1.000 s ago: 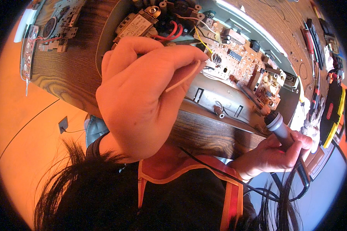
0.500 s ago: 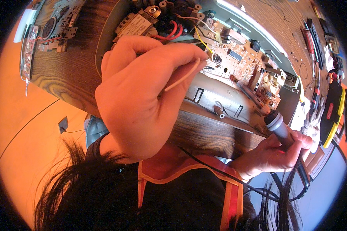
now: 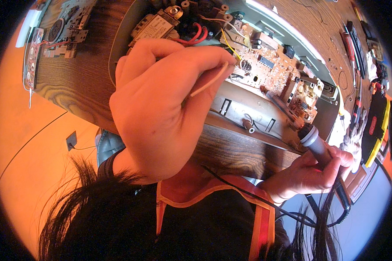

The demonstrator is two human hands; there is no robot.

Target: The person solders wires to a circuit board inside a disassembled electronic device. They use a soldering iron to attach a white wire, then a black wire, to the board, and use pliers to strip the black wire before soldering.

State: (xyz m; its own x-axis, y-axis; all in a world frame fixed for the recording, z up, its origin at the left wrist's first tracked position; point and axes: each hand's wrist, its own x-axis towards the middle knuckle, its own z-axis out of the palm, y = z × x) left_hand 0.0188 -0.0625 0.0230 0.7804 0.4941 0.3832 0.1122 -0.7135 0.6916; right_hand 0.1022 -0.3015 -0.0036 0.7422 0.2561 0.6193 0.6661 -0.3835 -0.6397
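Observation:
Closed in a pinch, my left hand (image 3: 157,108) holds a thin white wire (image 3: 210,81) beside the near edge of a tan circuit board (image 3: 279,71). My fingers hide the wire's far end. A soldering iron (image 3: 316,147) is in my right hand (image 3: 302,176), whose fingers wrap around its handle. The iron slants up and left, its tip over the lower edge of the board; whether it touches is hard to tell. The board sits inside an open metal casing (image 3: 248,102). A yellow wire (image 3: 231,45) and red wires (image 3: 195,35) run near my left fingertips.
A transformer (image 3: 154,28) sits in the casing's left part. On the wooden table (image 3: 80,87) lies another circuit board (image 3: 65,35) at far left. Screwdrivers (image 3: 349,45) and a black-and-yellow case (image 3: 376,130) are at right. The iron's black cord (image 3: 235,188) crosses before my body.
My left hand has shifted very slightly to the right, and the white wire's loose end has moved with it. My right hand and the soldering iron are almost still.

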